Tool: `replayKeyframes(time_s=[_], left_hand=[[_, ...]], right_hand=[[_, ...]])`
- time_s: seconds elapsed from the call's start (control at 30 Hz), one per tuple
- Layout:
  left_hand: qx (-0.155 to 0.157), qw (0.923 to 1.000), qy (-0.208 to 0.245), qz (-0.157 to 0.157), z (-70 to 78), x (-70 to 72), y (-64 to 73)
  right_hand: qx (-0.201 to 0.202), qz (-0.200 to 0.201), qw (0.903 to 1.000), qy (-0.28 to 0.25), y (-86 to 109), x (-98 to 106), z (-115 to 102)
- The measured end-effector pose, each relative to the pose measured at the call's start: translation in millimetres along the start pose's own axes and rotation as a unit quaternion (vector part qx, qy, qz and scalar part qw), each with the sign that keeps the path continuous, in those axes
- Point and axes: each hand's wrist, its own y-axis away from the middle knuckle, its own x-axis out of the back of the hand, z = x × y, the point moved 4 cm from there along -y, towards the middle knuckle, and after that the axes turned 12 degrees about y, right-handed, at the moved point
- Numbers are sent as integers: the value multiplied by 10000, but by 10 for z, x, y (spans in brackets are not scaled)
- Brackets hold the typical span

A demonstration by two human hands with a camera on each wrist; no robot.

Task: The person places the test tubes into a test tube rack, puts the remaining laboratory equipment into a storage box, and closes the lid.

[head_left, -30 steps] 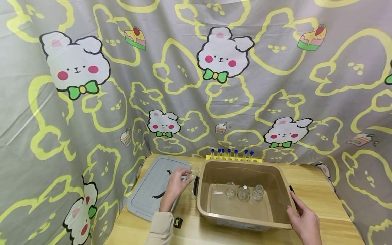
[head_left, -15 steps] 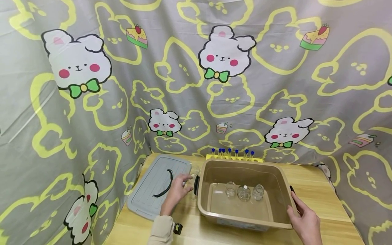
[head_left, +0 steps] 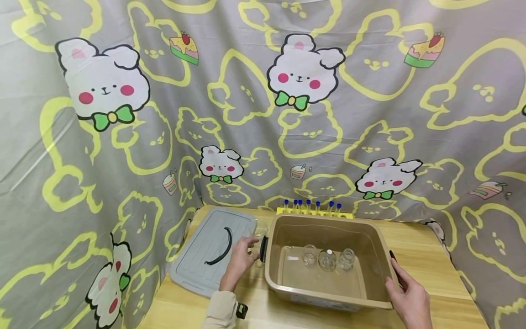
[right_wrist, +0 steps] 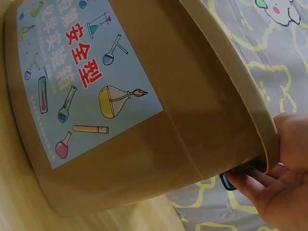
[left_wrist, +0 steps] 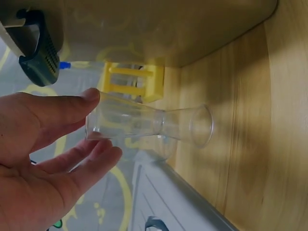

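Note:
Beside the tub's left end, my left hand [head_left: 242, 256] pinches a clear vessel with a flared foot [left_wrist: 130, 118]. In the left wrist view, the thumb lies on one side of its upper end and fingertips on the other, with the foot towards the table. My right hand [head_left: 408, 292] grips the right end of the brown plastic tub [head_left: 324, 295]. Its thumb is over the rim and its fingers are by the dark handle [right_wrist: 228, 182] outside. Inside the tub stand a clear glass [head_left: 309, 256], a round flask [head_left: 327, 261] and a clear bottle [head_left: 346, 259].
A grey lid [head_left: 205, 256] with a dark handle [head_left: 226, 249] lies left of the tub. Behind the tub, a yellow rack [head_left: 283, 211] holds several blue-capped tubes [head_left: 308, 205]. Another clear rounded vessel [left_wrist: 167, 146] shows behind the pinched one. A patterned curtain [head_left: 263, 137] surrounds the wooden table [head_left: 435, 274].
My left hand has moved down and slightly to the right, closer to the tub's left handle. The right hand stays on the tub, and the glassware inside has not moved.

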Motion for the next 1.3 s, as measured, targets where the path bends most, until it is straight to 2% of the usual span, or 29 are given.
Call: replayKeyframes(time_s=[0.17,0.37,0.6,0.9,1.17,1.3], left_hand=[[-139,9998,42,157,-5,-16,-8],[-190,9997,116,86,-11,-12,-23],[100,9997,199,-21,-2,40,-5],[143,9998,39,154,150,206,21],[570,9982,53,201,279,401,117],[419,9982,-136,398,409,536,118]], right_hand=[[111,31,9999,-67,0,2,6],[61,-31,10000,-55,1,-3,20],[164,30,9998,-79,10,-2,14],[128,22,9998,-133,12,3,17],[249,116,9994,-189,7,-6,12],[187,48,9995,-255,5,-2,9]])
